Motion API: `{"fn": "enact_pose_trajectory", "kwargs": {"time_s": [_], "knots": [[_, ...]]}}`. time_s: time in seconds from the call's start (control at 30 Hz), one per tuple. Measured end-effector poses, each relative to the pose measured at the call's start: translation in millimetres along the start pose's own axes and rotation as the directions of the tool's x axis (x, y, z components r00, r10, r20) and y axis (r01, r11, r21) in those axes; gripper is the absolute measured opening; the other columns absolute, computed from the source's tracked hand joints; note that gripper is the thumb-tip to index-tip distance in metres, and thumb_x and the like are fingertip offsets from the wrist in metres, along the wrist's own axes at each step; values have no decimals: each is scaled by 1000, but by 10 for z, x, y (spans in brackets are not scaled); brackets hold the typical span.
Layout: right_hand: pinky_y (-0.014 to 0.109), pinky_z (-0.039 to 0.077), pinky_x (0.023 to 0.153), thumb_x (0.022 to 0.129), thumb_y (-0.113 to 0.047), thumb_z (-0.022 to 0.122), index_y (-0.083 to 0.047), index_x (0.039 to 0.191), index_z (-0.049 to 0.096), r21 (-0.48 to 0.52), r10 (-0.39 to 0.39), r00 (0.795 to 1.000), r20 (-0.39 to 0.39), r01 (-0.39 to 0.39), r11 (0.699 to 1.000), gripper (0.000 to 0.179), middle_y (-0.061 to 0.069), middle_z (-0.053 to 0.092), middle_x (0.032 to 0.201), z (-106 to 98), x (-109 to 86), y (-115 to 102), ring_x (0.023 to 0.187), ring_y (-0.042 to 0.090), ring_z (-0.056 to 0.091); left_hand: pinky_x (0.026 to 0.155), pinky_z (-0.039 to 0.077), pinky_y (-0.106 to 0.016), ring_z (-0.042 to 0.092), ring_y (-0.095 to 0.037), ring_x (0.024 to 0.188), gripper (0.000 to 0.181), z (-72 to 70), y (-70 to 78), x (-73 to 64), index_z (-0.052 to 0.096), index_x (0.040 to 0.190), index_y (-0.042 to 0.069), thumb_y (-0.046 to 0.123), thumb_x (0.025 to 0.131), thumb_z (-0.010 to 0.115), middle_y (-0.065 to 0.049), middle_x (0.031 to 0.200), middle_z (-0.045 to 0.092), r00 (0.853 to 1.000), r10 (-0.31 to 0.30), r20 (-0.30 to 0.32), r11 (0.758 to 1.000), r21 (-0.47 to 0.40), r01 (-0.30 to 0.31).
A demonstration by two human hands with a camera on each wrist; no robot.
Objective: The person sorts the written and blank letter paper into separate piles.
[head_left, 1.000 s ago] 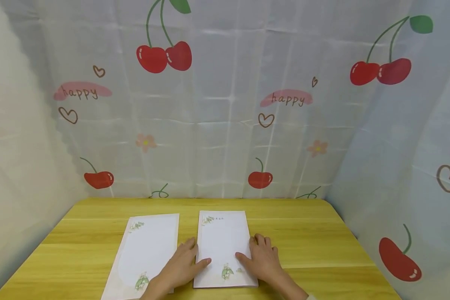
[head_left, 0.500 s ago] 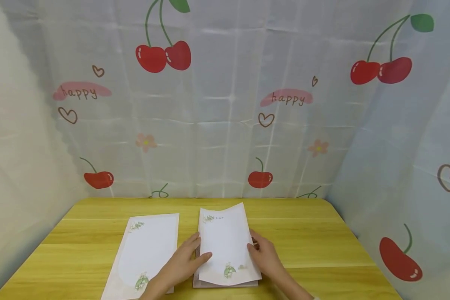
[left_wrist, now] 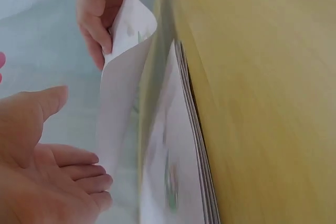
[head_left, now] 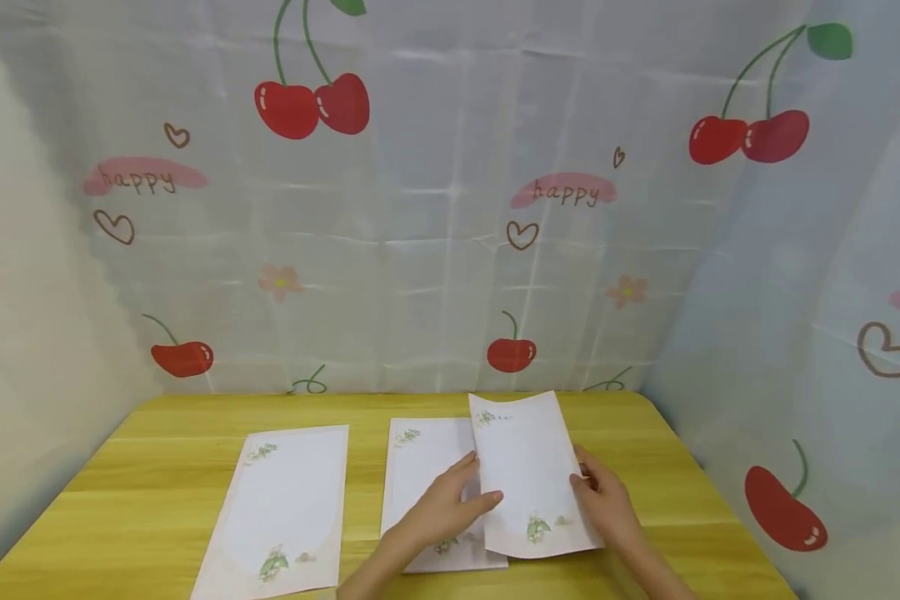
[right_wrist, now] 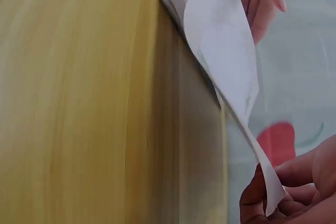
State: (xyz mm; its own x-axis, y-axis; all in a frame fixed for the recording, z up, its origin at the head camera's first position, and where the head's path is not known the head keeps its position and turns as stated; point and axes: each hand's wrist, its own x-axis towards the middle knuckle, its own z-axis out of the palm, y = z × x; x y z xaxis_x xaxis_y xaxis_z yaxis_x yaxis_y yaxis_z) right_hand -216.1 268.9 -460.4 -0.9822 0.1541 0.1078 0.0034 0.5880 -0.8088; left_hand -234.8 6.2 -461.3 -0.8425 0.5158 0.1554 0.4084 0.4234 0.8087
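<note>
My right hand (head_left: 603, 500) pinches the right edge of a white sheet of letter paper (head_left: 528, 475) with a green floral print. The sheet is raised and bowed in the right wrist view, its edge between my thumb and fingers (right_wrist: 281, 182). My left hand (head_left: 446, 504) is at the sheet's left edge, fingers straight and thumb spread over its face; in the left wrist view its fingertips (left_wrist: 102, 182) lie right by the paper. Below and to the left lies a stack of matching paper (head_left: 420, 467), partly covered by the left hand and raised sheet.
Another matching paper (head_left: 285, 508) lies at the left on the wood-grain table (head_left: 142, 483). A cherry-print curtain (head_left: 420, 250) rises behind the table and along both sides.
The top sheet has been lifted off the stack and carried right by both hands, baring another printed sheet beneath. My right hand has gone from resting beside the stack to pinching the edge.
</note>
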Motion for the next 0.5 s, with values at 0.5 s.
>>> {"fn": "enact_pose_trajectory", "kwargs": {"time_s": [0.5], "knots": [[56, 44, 97, 102, -25, 56, 17, 144, 33, -225, 165, 986, 25, -155, 962, 64, 38, 49, 133, -575, -113, 559, 116, 49, 52, 105, 42, -40, 47, -31, 129, 57, 693, 230, 387, 57, 134, 0, 42, 95, 65, -17, 142, 50, 988, 71, 138, 968, 228, -101]]}}
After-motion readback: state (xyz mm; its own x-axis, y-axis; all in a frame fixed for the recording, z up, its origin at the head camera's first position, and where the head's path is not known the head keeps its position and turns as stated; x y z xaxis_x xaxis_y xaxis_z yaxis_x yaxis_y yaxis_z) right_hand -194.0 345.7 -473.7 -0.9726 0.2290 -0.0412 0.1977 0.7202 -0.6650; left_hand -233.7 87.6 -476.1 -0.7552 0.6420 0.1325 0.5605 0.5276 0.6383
